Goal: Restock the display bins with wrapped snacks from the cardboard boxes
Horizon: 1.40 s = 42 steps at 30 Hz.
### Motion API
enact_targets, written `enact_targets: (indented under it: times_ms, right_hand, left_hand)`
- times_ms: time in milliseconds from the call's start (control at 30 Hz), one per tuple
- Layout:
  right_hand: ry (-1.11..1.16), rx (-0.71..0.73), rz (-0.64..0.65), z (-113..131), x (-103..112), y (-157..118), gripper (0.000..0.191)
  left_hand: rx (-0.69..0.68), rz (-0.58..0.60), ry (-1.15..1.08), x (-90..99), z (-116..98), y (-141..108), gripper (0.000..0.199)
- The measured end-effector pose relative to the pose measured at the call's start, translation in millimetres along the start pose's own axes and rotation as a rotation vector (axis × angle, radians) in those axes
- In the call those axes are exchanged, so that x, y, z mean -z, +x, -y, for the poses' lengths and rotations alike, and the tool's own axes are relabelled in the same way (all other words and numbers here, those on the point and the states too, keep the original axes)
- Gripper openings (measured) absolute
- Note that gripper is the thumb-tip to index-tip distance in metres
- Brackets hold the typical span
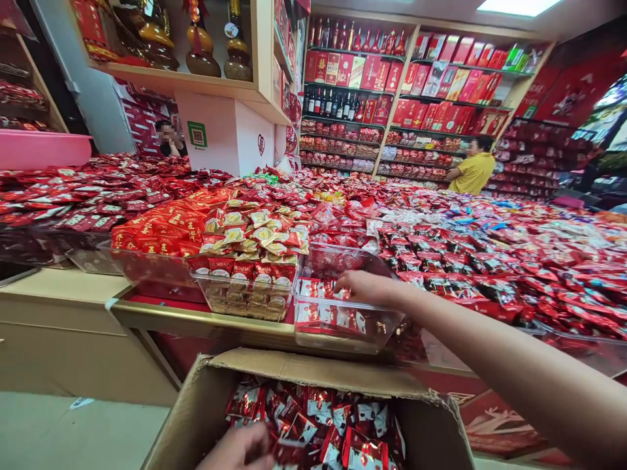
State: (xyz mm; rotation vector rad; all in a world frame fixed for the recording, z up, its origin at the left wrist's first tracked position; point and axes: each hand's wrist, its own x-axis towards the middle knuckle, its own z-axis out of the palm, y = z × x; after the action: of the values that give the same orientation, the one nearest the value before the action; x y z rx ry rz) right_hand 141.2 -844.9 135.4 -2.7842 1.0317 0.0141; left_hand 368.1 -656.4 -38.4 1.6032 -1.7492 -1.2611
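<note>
My right hand (365, 287) reaches into a clear plastic bin (350, 336) at the counter's front, its fingertips on small red and white packets (318, 313) standing in rows; the bin's upper part holds none. Its fingers are bent, and whether they grip a packet is hidden. Below, my left hand (245, 447) is inside an open cardboard box (313, 372) full of loose red and white packets (362, 450). The fingers of my left hand are curled and blurred near a packet.
Bins of durian packets (255, 235) and orange-red packets (161, 228) adjoin on the left. Dark red packets (455, 261) heap up on the right. The counter's gold edge (196, 320) lies behind the box. A person in yellow (473, 171) stands by the back shelves; another person (170, 138) is at the left.
</note>
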Motion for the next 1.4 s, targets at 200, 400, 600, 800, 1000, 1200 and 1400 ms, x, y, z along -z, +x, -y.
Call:
enact_targets:
  times_ms: [200, 400, 600, 800, 1000, 1200, 1400]
  right_hand:
    - [0.218, -0.021, -0.582, 61.1, 7.8, -69.0, 0.016]
    - [1.095, -0.236, -0.375, 110.1, -89.9, -110.5, 0.024]
    - [1.59, -0.393, -0.412, 108.9, -121.2, -110.8, 0.028]
    - [1.535, -0.406, -0.48, 113.0, -129.8, -110.7, 0.029]
    - [0.981, -0.233, -0.596, 113.7, -138.0, -119.0, 0.031]
    - [0.267, 0.17, -0.663, 109.4, -123.0, -124.0, 0.037]
    - [0.042, 0.253, -0.769, 111.4, -108.5, -120.4, 0.019]
  left_hand:
    - [0.006, -0.118, -0.639, 16.1, -67.2, -11.2, 0.022]
    - [-0.023, -0.082, -0.746, 0.9, -98.5, -15.5, 0.018]
    - [-0.017, -0.081, -0.869, -22.1, -109.9, -11.6, 0.018]
    - [-0.094, -0.137, -0.855, -33.6, -112.6, -9.3, 0.023]
    - [-0.08, -0.131, -0.82, -30.4, -101.7, -8.7, 0.022]
    - [0.008, -0.092, -0.861, -28.4, -99.3, -7.3, 0.024]
    - [0.031, -0.034, -1.031, -24.6, -111.5, -16.0, 0.019]
